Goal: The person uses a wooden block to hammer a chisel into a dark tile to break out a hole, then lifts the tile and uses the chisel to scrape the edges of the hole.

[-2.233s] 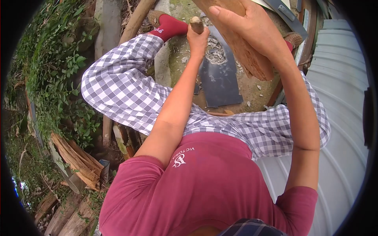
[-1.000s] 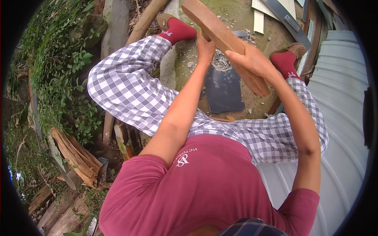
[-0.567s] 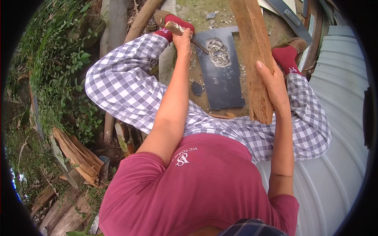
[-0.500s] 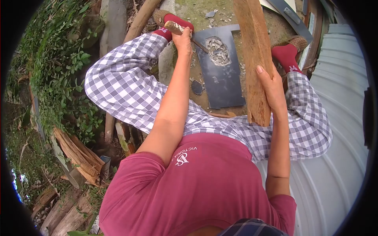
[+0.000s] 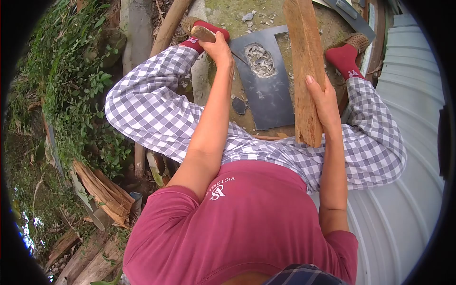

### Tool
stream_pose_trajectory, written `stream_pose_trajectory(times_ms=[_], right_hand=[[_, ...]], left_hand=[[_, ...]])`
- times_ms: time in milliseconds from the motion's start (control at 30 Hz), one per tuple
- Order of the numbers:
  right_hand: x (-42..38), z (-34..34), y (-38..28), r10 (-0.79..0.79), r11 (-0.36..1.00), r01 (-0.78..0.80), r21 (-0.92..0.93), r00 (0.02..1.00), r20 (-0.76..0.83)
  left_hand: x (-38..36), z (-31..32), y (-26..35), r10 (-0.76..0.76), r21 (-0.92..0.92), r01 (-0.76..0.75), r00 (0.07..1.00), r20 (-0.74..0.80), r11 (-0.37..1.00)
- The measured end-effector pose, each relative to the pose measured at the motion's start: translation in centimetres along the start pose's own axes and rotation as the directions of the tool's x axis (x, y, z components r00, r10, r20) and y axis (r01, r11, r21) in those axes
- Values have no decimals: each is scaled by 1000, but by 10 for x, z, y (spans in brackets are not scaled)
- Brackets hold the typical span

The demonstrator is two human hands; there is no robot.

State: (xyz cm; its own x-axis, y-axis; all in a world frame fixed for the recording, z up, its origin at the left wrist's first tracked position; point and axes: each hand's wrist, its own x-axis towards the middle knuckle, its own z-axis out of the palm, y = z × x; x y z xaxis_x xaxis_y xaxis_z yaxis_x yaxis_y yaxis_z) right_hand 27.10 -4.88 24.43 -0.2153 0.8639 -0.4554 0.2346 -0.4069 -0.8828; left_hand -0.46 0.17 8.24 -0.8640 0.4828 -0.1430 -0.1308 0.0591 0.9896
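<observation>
R hand [image 5: 324, 97] was wrapped round the lower part of a rough wood plank [image 5: 304, 66], fingers curled along its edge w/ thumb on the near side, plank stood near upright betw. the knees, top end running out of frame; L hand [image 5: 219, 47] was clenched on the wooden handle of a tool [image 5: 203, 33], fingers pressed tight round it, thin dark blade [image 5: 239, 59] poking out over the slab; blade tip apart from the plank, not touching it; dark flat slab [image 5: 268, 95] lay on the ground betw. the feet, w/ a broken-out hole full of pale rubble [image 5: 260, 59] near its far end, one dark chip [image 5: 239, 105] just beside its L edge; plank face looked raw and splintery, no clean cut or shaved strip visible on it, so judged work on the wood as barely begun or betw. strokes; slab already chipped, prob. the chopping base; left to do, as far as seen: all the trimming or splitting of the plank; split firewood pieces [image 5: 102, 192] lay well apart at the lower L by the weeds; corrugated metal sheet [image 5: 403, 199] under the person's R side.
</observation>
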Motion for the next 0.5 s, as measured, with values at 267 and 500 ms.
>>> stream_pose_trajectory(times_ms=[267,500], right_hand=[[1,2,4,3,1000,-3,-22,1000,2],[2,1,6,11,1000,-11,-29,1000,-4]], left_hand=[[-17,7,-2,56,23,-57,998,37,998],[-22,6,-6,101,67,-103,994,27,992]])
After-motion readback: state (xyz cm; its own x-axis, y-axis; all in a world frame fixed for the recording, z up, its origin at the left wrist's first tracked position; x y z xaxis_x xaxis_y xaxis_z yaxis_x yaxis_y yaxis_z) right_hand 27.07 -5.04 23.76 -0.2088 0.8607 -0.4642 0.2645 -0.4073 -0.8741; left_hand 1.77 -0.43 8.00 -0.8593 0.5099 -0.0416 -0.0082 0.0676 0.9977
